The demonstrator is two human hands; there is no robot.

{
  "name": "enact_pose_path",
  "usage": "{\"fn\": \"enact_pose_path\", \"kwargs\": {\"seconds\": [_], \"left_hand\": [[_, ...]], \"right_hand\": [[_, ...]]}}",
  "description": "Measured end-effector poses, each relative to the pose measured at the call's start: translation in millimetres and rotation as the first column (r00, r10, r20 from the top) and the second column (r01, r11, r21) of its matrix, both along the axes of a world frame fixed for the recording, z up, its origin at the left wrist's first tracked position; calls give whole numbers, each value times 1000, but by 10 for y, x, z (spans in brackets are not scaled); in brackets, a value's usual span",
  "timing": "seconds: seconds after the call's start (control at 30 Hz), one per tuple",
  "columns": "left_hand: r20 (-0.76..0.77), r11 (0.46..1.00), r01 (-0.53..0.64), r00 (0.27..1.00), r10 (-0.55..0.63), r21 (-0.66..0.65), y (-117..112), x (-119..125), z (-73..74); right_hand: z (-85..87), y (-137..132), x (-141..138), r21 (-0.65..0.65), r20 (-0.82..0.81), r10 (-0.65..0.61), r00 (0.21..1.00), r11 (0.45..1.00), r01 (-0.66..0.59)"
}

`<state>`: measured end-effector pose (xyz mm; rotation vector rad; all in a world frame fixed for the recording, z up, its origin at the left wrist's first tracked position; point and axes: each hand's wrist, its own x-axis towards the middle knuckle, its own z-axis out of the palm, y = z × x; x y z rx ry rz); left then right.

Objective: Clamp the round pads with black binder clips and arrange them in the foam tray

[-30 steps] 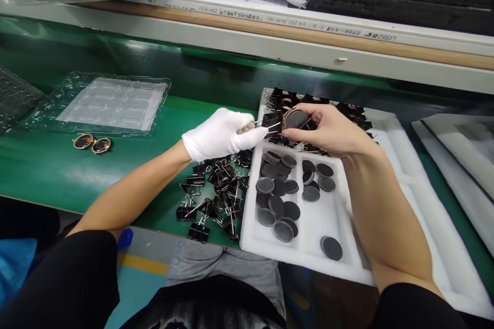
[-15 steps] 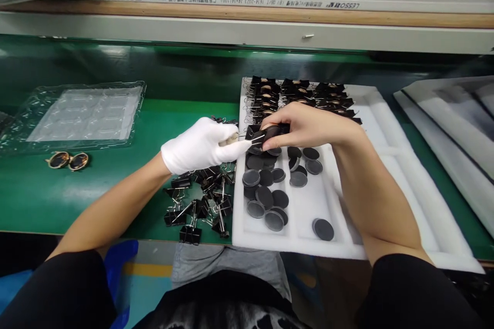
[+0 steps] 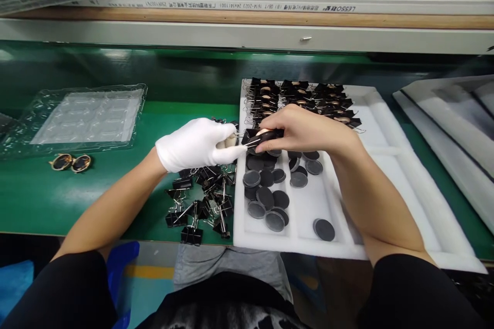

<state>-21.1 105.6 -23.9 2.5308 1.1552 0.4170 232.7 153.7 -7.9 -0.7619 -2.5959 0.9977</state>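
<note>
My left hand (image 3: pixel 196 144), in a white glove, pinches the wire handles of a black binder clip (image 3: pixel 250 137) over the left edge of a white foam tray (image 3: pixel 335 200). My bare right hand (image 3: pixel 304 128) grips a round dark disc (image 3: pixel 270 136) that the clip sits on; the two hands meet there. Below them several loose dark discs (image 3: pixel 270 193) lie in the tray's compartments. Rows of discs with clips on them (image 3: pixel 304 97) fill the tray's far section.
A heap of loose black binder clips (image 3: pixel 200 200) lies on the green belt (image 3: pixel 57 190) left of the tray. Two gold-rimmed round pieces (image 3: pixel 70 162) and a clear blister tray (image 3: pixel 83 115) sit at the left. More white foam trays (image 3: pixel 451 128) lie at the right.
The view shifted and both hands came down from over the clipped rows to just above the loose discs. The disc, held face-up a second ago, now lies flatter with the clip on it.
</note>
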Motion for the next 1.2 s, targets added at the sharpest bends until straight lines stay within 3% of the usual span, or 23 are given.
{"fn": "enact_pose_path", "kwargs": {"seconds": [0.1,0.17,0.23,0.3,0.37,0.5,0.57,0.67,0.77,0.87,0.93,1.07,1.2], "left_hand": [[-17,999,-36,999,36,10,-4,-44,40],[109,995,-97,989,100,-37,-7,-51,49],[276,963,-144,939,206,-229,-14,-30,48],[360,878,-101,885,294,-468,-26,10,49],[397,806,-34,857,327,-590,-43,43,66],[471,869,-46,826,311,-494,-62,-3,171],[440,903,-96,848,295,-420,-54,-73,241],[375,931,-156,883,282,-331,-27,-177,320],[341,943,-167,902,264,-288,0,-245,343],[318,943,-152,915,248,-298,19,-287,325],[306,942,-135,923,232,-308,30,-303,307],[301,951,-99,934,190,-295,49,-301,275],[252,953,-72,956,150,-294,59,-252,242]], "right_hand": [[-34,-4,-1,135,-48,-17,999,991,24],[-63,-21,-26,272,-142,-106,984,952,142],[-103,-52,-70,419,-223,-209,952,861,287],[-160,-81,-120,533,-247,-269,931,765,362],[-231,-83,-151,627,-270,-282,921,674,391],[-348,13,-110,807,-385,-203,900,399,435],[-363,70,-57,851,-366,-160,917,341,399],[-352,101,-11,851,-302,-102,948,420,316],[-321,71,-37,744,-352,-59,934,588,317],[-243,36,-63,545,-389,-101,916,776,317],[-163,18,-36,424,-360,-124,925,861,280],[-20,-61,109,232,-265,-148,953,950,211],[1,-206,236,113,-180,-150,972,979,172]]}}
